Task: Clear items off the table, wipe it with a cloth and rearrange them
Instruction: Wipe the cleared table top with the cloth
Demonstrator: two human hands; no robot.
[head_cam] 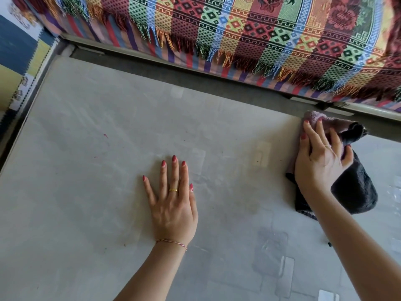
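A grey table fills most of the view, with small stains and bits of clear tape on its surface. My left hand lies flat on it near the middle, fingers straight and spread. A dark purple-and-black cloth lies bunched near the table's far right edge. My right hand presses down on the cloth with its fingers stretched over the paler far end.
A bed or couch draped with a bright patterned, fringed blanket runs along the far side of the table, with a narrow dark gap between them. A blue, yellow and white patterned mat lies at the far left.
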